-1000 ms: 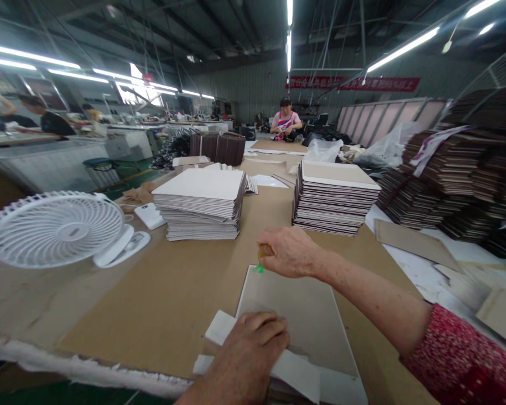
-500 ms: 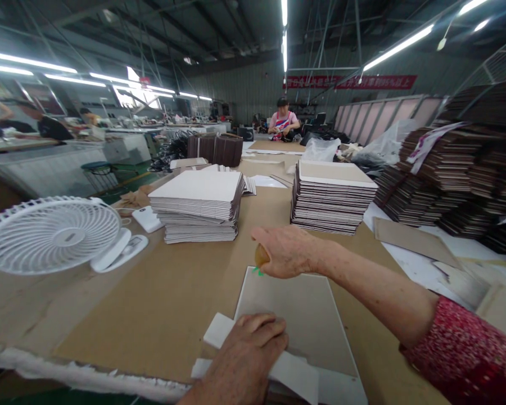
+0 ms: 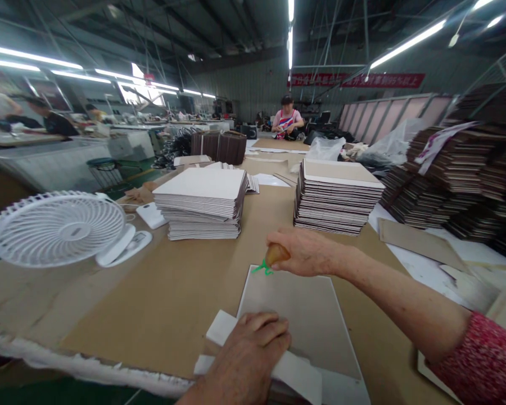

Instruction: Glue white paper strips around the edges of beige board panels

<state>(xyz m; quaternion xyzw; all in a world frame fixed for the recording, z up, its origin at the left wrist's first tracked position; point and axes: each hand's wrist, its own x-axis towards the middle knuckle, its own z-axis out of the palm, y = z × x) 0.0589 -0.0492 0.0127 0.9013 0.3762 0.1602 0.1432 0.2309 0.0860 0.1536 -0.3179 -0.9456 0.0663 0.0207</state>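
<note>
A grey board [image 3: 303, 315] lies flat on the brown paper-covered table [image 3: 168, 304] in front of me. My left hand [image 3: 248, 354] rests on its near left corner, fingers curled and pressing down on the board and the white flaps [image 3: 221, 328] under it. My right hand [image 3: 306, 252] is closed round a small tool with a wooden handle [image 3: 276, 254] and a green tip [image 3: 262, 268]. That tip sits at the board's far left corner.
A white desk fan [image 3: 59, 228] stands at the left. Two stacks of boards [image 3: 202, 202] [image 3: 337, 194] sit beyond my hands, and dark stacks [image 3: 468, 174] fill the right. A person in pink [image 3: 287, 119] sits far back.
My right hand has shifted slightly right along the far edge of the board, and more of the wooden handle and green tip now shows. The left hand has stayed put.
</note>
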